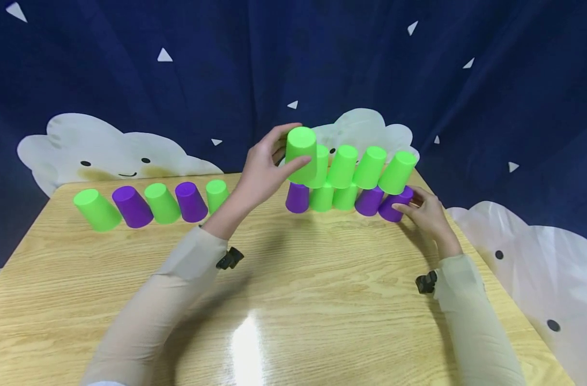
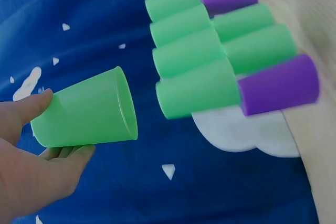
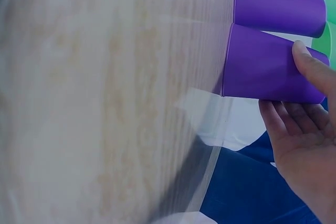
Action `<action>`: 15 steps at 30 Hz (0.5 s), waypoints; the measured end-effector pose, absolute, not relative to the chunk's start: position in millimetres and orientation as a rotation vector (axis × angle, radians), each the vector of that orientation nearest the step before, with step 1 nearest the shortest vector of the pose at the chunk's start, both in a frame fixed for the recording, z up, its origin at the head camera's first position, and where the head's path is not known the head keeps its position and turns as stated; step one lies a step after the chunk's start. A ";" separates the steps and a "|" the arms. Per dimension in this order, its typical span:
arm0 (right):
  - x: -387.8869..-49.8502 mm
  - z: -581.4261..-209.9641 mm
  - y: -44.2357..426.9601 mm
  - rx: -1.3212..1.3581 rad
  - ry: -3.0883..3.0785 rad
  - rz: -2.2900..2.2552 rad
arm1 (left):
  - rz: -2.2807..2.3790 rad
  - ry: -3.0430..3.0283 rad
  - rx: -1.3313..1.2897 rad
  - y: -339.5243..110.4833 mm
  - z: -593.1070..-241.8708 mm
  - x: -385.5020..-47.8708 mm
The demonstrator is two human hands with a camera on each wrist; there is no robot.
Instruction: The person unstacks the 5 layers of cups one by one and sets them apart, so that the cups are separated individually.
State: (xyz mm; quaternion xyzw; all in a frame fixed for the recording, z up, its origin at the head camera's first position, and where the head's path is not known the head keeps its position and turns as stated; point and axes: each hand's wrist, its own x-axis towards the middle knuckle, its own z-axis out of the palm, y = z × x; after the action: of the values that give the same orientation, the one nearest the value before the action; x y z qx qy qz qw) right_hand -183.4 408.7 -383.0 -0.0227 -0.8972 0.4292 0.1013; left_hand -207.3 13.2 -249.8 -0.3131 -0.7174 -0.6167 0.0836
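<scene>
My left hand holds an upside-down green cup in the air, thumb on one side and fingers on the other. In the left wrist view this held cup is apart from the stacked cups, its open rim facing down. Below and behind it stands a two-level row: several green cups rest upside down on a bottom row of purple and green cups. At the row's right end my right hand grips the last purple cup, with the thumb in front and the fingers at its outer side.
To the left, several upside-down cups stand in a line, green and purple by turns; my left forearm partly covers the last green one. A dark blue curtain with clouds hangs behind the wooden table.
</scene>
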 end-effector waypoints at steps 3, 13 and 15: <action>-182.8 -381.4 408.0 -0.071 -2.651 1.272 | -1.845 -2.137 -0.883 -6.7 -258.2 -202.2; -182.3 -380.9 408.7 -0.057 -2.669 1.274 | -1.816 -2.128 -0.700 -74.1 -283.8 -184.6; -182.3 -381.3 409.4 -0.051 -2.668 1.278 | -1.786 -2.156 -0.635 -87.9 -288.2 -180.2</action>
State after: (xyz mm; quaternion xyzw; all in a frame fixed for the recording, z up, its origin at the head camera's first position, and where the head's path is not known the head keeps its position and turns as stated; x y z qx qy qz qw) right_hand -182.3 409.4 -381.3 -0.0172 -0.8980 0.4301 0.0912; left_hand -180.2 -87.9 -288.2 -0.2193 -0.7441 -0.6164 0.1352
